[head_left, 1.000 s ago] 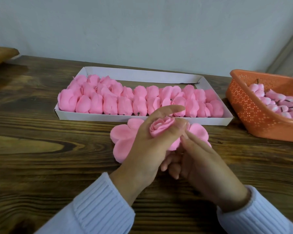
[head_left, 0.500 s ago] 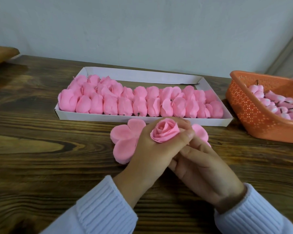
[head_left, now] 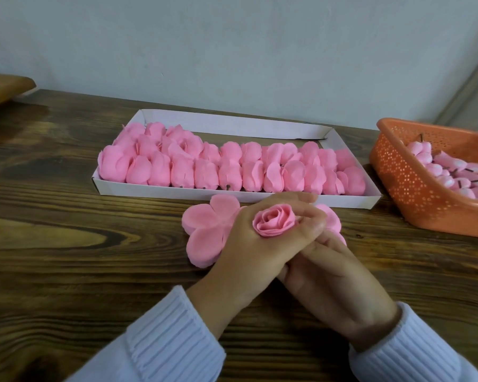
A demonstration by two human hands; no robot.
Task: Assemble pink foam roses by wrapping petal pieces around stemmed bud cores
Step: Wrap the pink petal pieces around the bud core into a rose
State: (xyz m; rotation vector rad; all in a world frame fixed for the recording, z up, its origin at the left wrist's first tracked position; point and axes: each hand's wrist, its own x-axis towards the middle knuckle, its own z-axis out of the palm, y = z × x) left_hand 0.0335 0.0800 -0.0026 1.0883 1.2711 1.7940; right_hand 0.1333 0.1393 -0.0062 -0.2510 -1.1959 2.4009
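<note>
white tray [head_left: 232, 194]: pink roses [head_left: 229, 166] | orange basket [head_left: 403, 183]: bud cores [head_left: 447, 172]

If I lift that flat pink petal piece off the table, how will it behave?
The petal piece looks like thin foam, so probably very light and floppy, its lobes drooping. The slits between lobes suggest it could tear if tugged. Lying flat, it should not roll.
</note>
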